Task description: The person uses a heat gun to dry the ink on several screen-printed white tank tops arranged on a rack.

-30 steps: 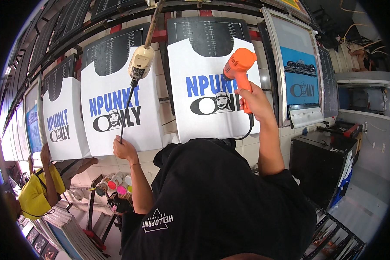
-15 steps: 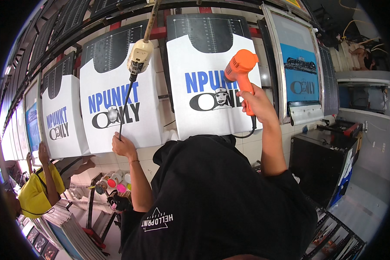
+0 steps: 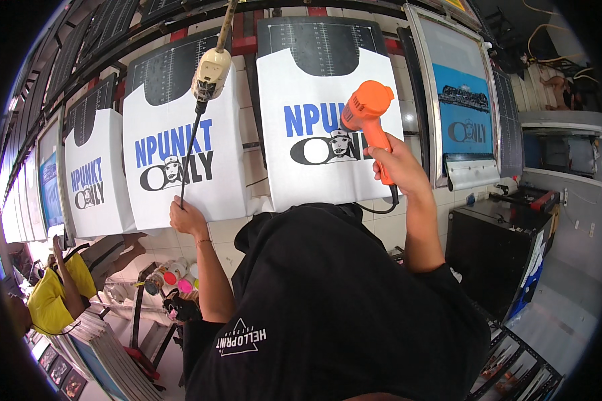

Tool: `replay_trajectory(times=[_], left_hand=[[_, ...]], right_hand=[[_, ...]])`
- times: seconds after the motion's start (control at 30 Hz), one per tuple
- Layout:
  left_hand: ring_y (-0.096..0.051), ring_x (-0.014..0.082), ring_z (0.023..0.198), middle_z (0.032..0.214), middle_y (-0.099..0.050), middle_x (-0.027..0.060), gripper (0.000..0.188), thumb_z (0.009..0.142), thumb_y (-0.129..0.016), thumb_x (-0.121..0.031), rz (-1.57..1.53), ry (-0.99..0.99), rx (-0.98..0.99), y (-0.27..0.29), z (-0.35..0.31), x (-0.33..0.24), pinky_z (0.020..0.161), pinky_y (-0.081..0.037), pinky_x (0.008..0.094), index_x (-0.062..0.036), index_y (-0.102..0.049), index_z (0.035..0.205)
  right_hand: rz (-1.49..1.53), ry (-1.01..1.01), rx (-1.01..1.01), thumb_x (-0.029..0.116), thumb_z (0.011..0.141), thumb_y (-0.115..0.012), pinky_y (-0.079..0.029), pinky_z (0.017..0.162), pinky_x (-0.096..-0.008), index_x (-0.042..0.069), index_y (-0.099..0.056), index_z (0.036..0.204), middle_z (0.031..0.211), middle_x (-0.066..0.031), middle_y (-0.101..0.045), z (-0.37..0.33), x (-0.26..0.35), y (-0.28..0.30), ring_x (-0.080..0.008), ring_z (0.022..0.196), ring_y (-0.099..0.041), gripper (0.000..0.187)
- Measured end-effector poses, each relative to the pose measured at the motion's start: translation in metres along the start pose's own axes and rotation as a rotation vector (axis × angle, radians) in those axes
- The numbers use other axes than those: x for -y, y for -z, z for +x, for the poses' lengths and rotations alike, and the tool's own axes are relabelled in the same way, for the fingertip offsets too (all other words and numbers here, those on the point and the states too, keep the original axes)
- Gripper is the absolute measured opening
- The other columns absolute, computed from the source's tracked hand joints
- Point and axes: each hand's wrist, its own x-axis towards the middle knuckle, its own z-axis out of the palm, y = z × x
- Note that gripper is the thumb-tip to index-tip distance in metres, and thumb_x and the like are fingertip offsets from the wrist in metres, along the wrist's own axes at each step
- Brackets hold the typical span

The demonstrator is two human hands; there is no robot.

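Over the past second, the dryer (image 3: 369,99) has slid toward the hem of the shirt (image 3: 324,175); its nozzle, earlier level with the upper part of the blue lettering, is now just above the capped face; this seems to shift the work from the blue line to where blue and black meet, though whether air is blowing cannot be told; the right hand (image 3: 403,167) stays wrapped around the handle, above the shirt's right side; the left hand (image 3: 189,218), left of the shirt, keeps its pinch on the lower end of a black cord (image 3: 191,150) hanging from a cream plug (image 3: 212,73); farther left of the shirt, the co-worker's arm, in a yellow top (image 3: 61,294), has dropped a little.

The shirt lies flat and smooth on a black board (image 3: 324,40), whose white rulings show in the neckline; its print is a blue line over large black letters with the face among them; the edges look crisp, the right part hidden by dryer and fingers; a screen (image 3: 465,100) stands just right of the shirt.
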Motion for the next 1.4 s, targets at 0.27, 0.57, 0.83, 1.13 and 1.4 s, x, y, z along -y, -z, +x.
replay_trajectory(times=[0.27,0.57,0.83,1.13,1.4], left_hand=[[-0.057,0.0364,0.071,0.072,-0.061,0.0148,0.039,0.098,-0.044,-0.032,-0.012,-0.04,-0.023,0.0,-0.001,0.001,0.066,-0.039,0.0468,-0.0021,-0.056,0.075],[-0.052,0.0379,0.064,0.071,-0.058,0.021,0.035,0.097,-0.044,-0.023,-0.267,0.044,-0.049,0.022,-0.006,0.006,0.062,-0.04,0.0441,0.0045,-0.057,0.081],[-0.053,0.0401,0.069,0.076,-0.058,0.0237,0.027,0.095,-0.045,-0.016,-0.244,0.048,-0.062,0.044,0.002,0.02,0.066,-0.042,0.045,0.0076,-0.055,0.087],[-0.05,0.0388,0.093,0.1,-0.055,0.0254,0.026,0.096,-0.043,-0.016,-0.156,0.251,-0.135,0.014,0.031,0.085,0.083,-0.038,0.0463,0.0067,-0.054,0.103],[-0.043,0.043,0.118,0.128,-0.045,0.0288,0.046,0.094,-0.048,-0.022,-0.13,0.466,-0.268,-0.028,0.039,0.094,0.101,-0.035,0.0494,0.0075,-0.04,0.129]], right_hand=[[-0.017,0.003,0.005,0.014,0.087,-0.056,-0.047,0.049,-0.0243,-0.003,-0.047,0.122,0.095,-0.0073,-0.061,-0.008,0.0,0.006,-0.008,0.06,-0.053,0.04],[0.021,-0.007,-0.009,0.015,0.087,-0.056,-0.047,0.05,-0.0244,-0.003,-0.047,0.122,0.098,-0.0085,-0.06,-0.017,-0.006,0.019,-0.0082,0.061,-0.053,0.04],[0.019,0.015,0.114,0.015,0.087,-0.056,-0.048,0.052,-0.0254,-0.005,-0.047,0.12,0.095,-0.0069,-0.06,-0.001,-0.001,0.005,-0.0085,0.061,-0.053,0.04],[0.003,0.047,0.062,0.016,0.086,-0.056,-0.048,0.052,-0.0249,-0.005,-0.048,0.12,0.096,-0.008,-0.06,0.023,0.016,-0.011,-0.0085,0.062,-0.052,0.041],[-0.012,0.06,-0.032,0.015,0.088,-0.054,-0.05,0.054,-0.0243,-0.004,-0.048,0.12,0.096,-0.0079,-0.061,0.039,0.031,-0.026,-0.0082,0.063,-0.051,0.038]])
